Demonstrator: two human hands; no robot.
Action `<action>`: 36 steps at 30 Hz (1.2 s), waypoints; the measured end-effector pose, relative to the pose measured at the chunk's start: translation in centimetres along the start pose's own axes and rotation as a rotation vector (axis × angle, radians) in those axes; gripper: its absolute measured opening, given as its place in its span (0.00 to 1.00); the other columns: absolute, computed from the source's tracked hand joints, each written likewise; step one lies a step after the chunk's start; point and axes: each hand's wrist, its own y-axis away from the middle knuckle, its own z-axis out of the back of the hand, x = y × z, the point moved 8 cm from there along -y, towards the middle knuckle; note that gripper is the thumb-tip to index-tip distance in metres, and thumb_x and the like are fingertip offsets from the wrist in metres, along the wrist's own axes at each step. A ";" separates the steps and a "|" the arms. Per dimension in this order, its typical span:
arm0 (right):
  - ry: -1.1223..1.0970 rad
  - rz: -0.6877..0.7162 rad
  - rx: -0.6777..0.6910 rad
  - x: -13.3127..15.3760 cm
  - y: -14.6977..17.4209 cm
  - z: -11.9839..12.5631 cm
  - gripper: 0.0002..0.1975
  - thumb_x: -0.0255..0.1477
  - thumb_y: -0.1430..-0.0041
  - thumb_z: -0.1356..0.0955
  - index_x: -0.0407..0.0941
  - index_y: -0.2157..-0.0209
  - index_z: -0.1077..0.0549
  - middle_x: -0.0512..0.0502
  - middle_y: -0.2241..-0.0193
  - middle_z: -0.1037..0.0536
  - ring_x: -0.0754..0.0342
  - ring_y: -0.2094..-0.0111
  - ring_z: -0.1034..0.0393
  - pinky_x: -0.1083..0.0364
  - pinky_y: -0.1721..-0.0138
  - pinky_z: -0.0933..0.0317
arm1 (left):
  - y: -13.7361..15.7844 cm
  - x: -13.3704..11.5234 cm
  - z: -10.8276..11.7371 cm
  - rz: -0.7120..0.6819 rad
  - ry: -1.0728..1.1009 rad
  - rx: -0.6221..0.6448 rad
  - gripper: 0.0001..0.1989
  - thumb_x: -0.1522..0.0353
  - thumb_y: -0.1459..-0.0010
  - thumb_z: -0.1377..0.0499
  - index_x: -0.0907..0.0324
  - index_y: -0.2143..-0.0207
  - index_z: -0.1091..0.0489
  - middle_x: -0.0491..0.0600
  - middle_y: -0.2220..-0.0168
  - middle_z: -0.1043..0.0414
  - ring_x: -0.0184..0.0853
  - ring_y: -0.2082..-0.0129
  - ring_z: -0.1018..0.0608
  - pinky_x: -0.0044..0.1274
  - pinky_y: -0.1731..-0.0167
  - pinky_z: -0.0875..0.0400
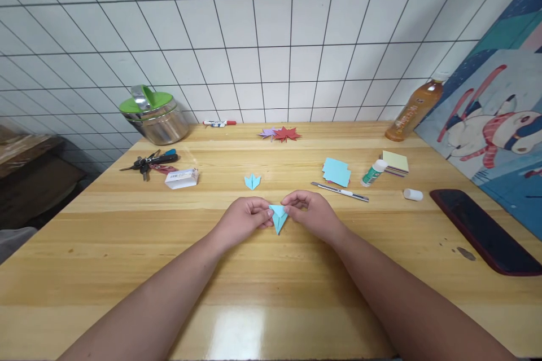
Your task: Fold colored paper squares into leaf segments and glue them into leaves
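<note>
Between my hands is a small folded piece of light-blue paper point(278, 219), pointed at the bottom with a folded flap along its top. My left hand point(246, 217) pinches its left corner between thumb and fingers. At the opposite top corner, my right hand point(312, 213) grips the paper the same way. Just beyond my left hand lies another light-blue folded paper point(253, 181) with several points. Farther back, a purple paper maple leaf point(268, 133) and a red one point(287, 134) overlap near the wall.
To the right lie light-blue paper squares point(336, 171), a craft knife point(341, 191), a glue stick point(374, 172), its white cap point(413, 195), a paper stack point(394, 162), a phone point(483, 228) and a leaning bottle point(417, 108). Leftward are keys point(148, 163), a small box point(182, 179) and a green-lidded pot point(156, 115).
</note>
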 end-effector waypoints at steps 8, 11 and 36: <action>0.326 0.194 -0.003 1.0 0.6 -0.8 0.09 0.32 0.46 0.35 0.51 0.68 0.22 0.50 0.68 0.22 0.55 0.67 0.29 0.58 0.68 0.36 | 0.4 -0.6 -0.6 -0.088 -0.159 -0.016 0.13 0.60 0.51 0.41 0.61 0.71 0.26 0.49 0.76 0.25 0.34 0.72 0.23 0.24 0.69 0.30; 0.334 0.169 -0.036 0.5 0.4 -0.6 0.07 0.32 0.48 0.34 0.50 0.70 0.22 0.51 0.70 0.21 0.55 0.69 0.29 0.59 0.70 0.37 | 0.4 -0.5 -0.8 -0.057 -0.131 -0.024 0.14 0.60 0.51 0.41 0.62 0.70 0.26 0.49 0.76 0.25 0.34 0.73 0.24 0.24 0.70 0.30; 0.207 -0.002 0.011 -0.7 0.2 -0.5 0.05 0.32 0.55 0.31 0.45 0.76 0.26 0.51 0.78 0.23 0.59 0.77 0.32 0.62 0.77 0.40 | 0.8 -1.0 -1.7 -0.020 -0.067 0.105 0.14 0.59 0.50 0.42 0.62 0.70 0.27 0.50 0.74 0.25 0.33 0.71 0.24 0.24 0.68 0.29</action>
